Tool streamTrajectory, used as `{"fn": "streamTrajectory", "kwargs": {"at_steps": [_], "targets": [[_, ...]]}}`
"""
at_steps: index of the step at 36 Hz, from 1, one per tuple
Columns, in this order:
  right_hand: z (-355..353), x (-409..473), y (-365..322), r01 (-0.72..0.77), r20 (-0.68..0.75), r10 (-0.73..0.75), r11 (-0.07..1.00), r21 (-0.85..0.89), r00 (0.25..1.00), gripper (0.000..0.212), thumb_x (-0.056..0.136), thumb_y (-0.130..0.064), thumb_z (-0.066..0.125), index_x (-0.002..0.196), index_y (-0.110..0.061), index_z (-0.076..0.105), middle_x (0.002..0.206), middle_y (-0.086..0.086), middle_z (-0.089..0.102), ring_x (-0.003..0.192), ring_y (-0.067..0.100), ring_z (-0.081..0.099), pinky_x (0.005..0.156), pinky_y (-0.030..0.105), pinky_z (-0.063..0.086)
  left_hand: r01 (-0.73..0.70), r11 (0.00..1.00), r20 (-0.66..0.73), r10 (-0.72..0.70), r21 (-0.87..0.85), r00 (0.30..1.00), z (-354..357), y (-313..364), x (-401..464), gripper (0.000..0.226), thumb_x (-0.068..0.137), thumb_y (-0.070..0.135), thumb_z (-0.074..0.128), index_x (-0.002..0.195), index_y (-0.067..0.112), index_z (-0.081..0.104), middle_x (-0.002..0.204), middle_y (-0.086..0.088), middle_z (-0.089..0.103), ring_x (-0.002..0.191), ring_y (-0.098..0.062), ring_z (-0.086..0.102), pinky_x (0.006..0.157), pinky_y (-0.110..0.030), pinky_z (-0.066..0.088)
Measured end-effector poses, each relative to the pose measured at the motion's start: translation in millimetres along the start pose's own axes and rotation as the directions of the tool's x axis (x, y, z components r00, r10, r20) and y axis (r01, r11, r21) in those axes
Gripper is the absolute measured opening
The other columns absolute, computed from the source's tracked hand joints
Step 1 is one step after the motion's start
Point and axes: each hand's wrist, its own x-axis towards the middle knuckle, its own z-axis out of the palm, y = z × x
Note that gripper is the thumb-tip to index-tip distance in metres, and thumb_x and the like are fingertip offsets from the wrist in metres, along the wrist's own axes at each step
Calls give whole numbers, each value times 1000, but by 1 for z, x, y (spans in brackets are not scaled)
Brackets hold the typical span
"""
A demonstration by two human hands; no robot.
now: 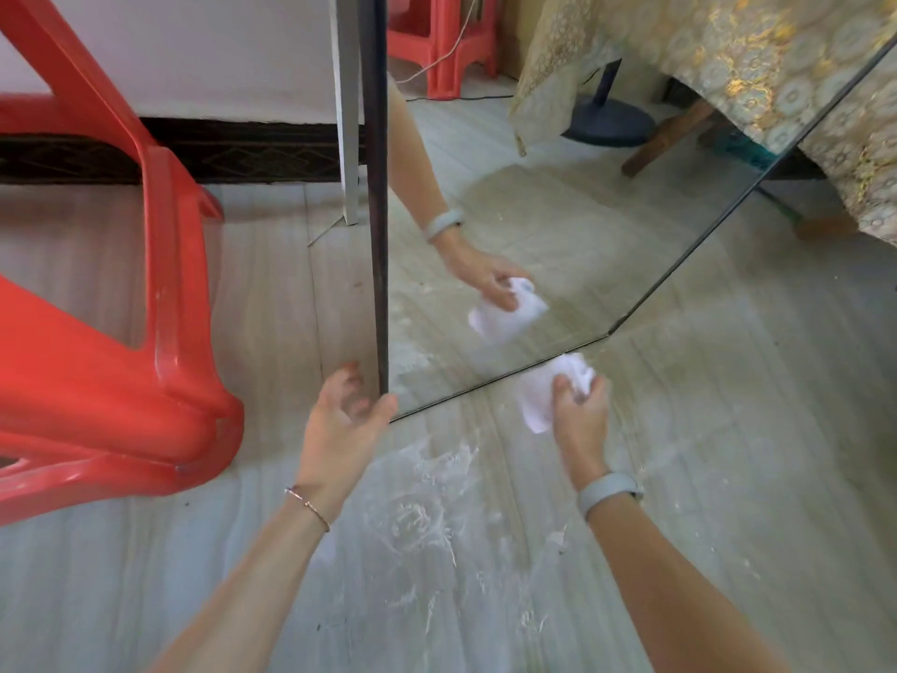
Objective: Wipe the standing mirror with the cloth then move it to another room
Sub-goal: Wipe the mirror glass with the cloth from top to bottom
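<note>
The standing mirror (558,225) stands on the floor, dark-framed, its lower left corner near the middle of the view. My left hand (342,420) is at that corner, thumb against the frame's edge, fingers loosely spread behind it. My right hand (580,410) grips a crumpled white cloth (548,388) at the mirror's bottom edge, right of the corner. The glass reflects my right hand and the cloth. Pale smears show on the lower glass.
A red plastic chair (121,342) stands close on the left. A table with a gold patterned cloth (864,153) is at the right behind the mirror. A white post (347,104) and a dark skirting line the back wall. White scuff marks lie on the floor (427,517).
</note>
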Motion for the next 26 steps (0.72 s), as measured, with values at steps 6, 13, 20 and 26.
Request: {"fn": "streamTrajectory", "kwargs": {"at_steps": [6, 13, 20, 26], "targets": [[-7, 50, -15, 125, -161, -136, 989, -80, 977, 13, 87, -5, 47, 91, -15, 40, 87, 4, 46, 78, 19, 45, 58, 17, 34, -363, 931, 68, 359, 40, 931, -6, 35, -2, 33, 92, 8, 47, 121, 23, 50, 106, 26, 56, 93, 20, 53, 80, 3, 35], [46, -6, -3, 330, -107, -369, 904, -272, 923, 24, 81, -7, 54, 104, -13, 55, 92, 11, 54, 81, 23, 50, 68, 27, 37, -415, 898, 138, 396, 147, 908, -9, 33, 13, 24, 97, 13, 36, 109, 9, 55, 83, 25, 54, 76, 12, 51, 84, -20, 42], [66, -87, 17, 769, 643, -503, 599, -222, 577, 39, 77, -13, 43, 109, -34, 52, 98, 3, 59, 69, 23, 60, 58, 26, 46, -424, 896, 137, 407, 132, 903, -8, 32, 19, 16, 89, 30, 35, 97, 33, 49, 87, 9, 60, 89, -21, 58, 89, -40, 47], [43, -60, 0, 558, 378, -450, 789, -257, 809, 36, 76, -23, 35, 107, -21, 55, 97, 9, 50, 77, 24, 53, 61, 25, 30, -432, 899, 154, 417, 76, 896, -7, 29, 18, 15, 92, 30, 36, 96, 39, 47, 91, 22, 57, 82, 13, 55, 85, -24, 45]]}}
